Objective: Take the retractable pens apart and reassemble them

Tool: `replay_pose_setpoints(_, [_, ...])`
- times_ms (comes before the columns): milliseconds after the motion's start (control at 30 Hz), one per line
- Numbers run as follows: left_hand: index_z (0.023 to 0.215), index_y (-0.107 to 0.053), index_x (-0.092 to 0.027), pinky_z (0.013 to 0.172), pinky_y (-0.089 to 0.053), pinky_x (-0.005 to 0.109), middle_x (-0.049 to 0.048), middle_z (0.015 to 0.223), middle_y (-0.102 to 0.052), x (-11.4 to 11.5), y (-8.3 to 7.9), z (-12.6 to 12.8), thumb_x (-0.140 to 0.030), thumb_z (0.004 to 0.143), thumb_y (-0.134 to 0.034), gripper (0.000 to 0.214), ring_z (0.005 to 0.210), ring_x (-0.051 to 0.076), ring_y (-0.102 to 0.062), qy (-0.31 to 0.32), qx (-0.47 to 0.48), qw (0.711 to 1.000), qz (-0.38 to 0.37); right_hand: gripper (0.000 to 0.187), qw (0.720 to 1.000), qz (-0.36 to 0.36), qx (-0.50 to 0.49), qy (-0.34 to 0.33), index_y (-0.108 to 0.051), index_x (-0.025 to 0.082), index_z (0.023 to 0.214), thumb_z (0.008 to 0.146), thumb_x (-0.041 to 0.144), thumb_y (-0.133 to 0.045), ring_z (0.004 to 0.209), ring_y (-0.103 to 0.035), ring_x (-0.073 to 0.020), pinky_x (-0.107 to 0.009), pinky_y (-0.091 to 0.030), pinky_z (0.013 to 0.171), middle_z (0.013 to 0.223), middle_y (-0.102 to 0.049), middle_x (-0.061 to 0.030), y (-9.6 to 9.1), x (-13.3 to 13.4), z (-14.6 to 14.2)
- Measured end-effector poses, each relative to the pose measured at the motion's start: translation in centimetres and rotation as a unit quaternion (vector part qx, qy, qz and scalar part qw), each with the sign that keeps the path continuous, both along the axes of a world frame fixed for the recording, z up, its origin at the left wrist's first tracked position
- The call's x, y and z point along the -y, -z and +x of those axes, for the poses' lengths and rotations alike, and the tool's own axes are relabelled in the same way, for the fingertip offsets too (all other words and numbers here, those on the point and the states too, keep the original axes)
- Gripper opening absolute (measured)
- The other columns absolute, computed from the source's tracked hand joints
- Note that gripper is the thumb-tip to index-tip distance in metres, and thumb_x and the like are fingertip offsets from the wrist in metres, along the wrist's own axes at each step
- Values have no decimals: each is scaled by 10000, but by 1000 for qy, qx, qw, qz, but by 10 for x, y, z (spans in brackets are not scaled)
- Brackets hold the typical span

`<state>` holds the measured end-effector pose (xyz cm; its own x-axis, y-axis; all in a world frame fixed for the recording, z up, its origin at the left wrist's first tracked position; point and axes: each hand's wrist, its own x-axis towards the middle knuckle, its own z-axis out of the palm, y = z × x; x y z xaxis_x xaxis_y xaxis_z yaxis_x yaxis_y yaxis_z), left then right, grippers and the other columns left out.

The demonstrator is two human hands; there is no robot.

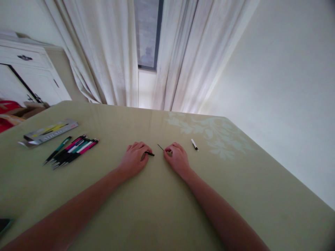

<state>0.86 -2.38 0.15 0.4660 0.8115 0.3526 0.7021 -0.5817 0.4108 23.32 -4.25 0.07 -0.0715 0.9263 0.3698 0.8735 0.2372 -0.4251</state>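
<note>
My left hand rests on the table with its fingers closed round a short black pen barrel, whose end sticks out to the right. Between the thumb and finger of my right hand is a thin dark pen refill, pointing away and to the left. The two parts are apart. Just beyond my right hand lies a white pen barrel piece with a black end. Off to the left, several coloured pens lie in a bunch, a green and black pen at their side.
An opened grey and yellow pen box lies behind the pens. The green table has a pale floral pattern at the far right. A dark flat object sits at the lower left edge. Curtains and a white cabinet stand beyond.
</note>
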Motion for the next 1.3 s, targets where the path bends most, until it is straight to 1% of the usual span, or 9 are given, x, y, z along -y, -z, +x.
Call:
replay_pose_setpoints(200, [1006, -666, -229, 906, -405, 426, 50, 1056, -698, 1, -1, 0, -118, 893, -519, 216, 1031, 265, -588, 8, -3, 1000, 5, 68, 999, 20, -13, -39, -655, 195, 798, 849, 153, -674, 841, -600, -181, -299, -447, 807, 846, -651, -27, 4, -2, 1])
replay_pose_setpoints(367, [1242, -635, -245, 950, -398, 420, 79, 1256, -663, 1, -2, -1, -272, 990, -534, 273, 1159, 271, -560, 3, 51, 997, 58, 37, 986, 72, -14, -148, -642, 207, 878, 908, 186, -640, 866, -588, -177, -289, -461, 824, 876, -637, -32, 2, 2, -1])
replay_pose_setpoints(467, [1110, -711, -268, 924, -388, 406, 48, 1107, -725, 0, -1, -3, -321, 1009, -535, 210, 1049, 246, -605, 46, 35, 996, 65, 31, 979, 88, -5, -183, -634, 208, 908, 936, 209, -621, 877, -592, -181, -293, -464, 838, 886, -637, -39, 0, 5, -3])
replay_pose_setpoints(567, [1012, -735, -255, 893, -386, 395, 34, 981, -746, -2, 1, -4, -319, 1026, -510, 235, 941, 222, -627, 60, 37, 996, 59, 49, 979, 82, 2, -188, -631, 201, 950, 971, 233, -601, 860, -597, -177, -296, -460, 837, 898, -653, -42, 0, 6, -2])
replay_pose_setpoints(700, [1026, -734, -248, 884, -404, 392, 36, 991, -750, -4, 2, -4, -331, 1030, -498, 250, 944, 221, -634, 47, 59, 996, 49, 116, 978, 69, 25, -196, -643, 201, 990, 1014, 282, -565, 860, -605, -180, -309, -440, 850, 907, -683, -43, 1, 5, -1])
replay_pose_setpoints(833, [993, -732, -226, 899, -451, 401, 53, 994, -750, -8, 3, -5, -342, 1018, -501, 260, 962, 236, -646, -13, 90, 995, 29, 103, 984, 47, 42, -168, -651, 199, 977, 1005, 255, -569, 860, -605, -181, -314, -424, 865, 921, -686, -50, 0, 5, -1])
replay_pose_setpoints(1033, [1011, -729, -205, 883, -527, 395, 69, 1020, -745, -16, 4, -10, -353, 984, -531, 249, 907, 223, -673, -79, 185, 979, -29, 79, 994, 15, 25, -104, -641, 206, 957, 944, 165, -576, 830, -588, -170, -297, -433, 835, 912, -673, -38, -2, 4, -2])
replay_pose_setpoints(1167, [1047, -740, -216, 923, -529, 400, 69, 1037, -751, -16, 4, -9, -350, 992, -507, 274, 970, 223, -673, -44, 192, 980, -39, 86, 996, -6, 36, -87, -660, 198, 944, 912, 151, -596, 794, -585, -165, -280, -438, 785, 886, -667, -36, -2, 4, -4])
replay_pose_setpoints(1300, [1064, -736, -221, 908, -535, 383, 59, 1032, -762, -12, 2, -6, -361, 987, -525, 265, 965, 218, -680, -10, 195, 980, -48, 114, 992, -9, 38, -121, -702, 188, 969, 945, 200, -591, 802, -606, -163, -277, -454, 794, 890, -674, -46, -3, 5, -4])
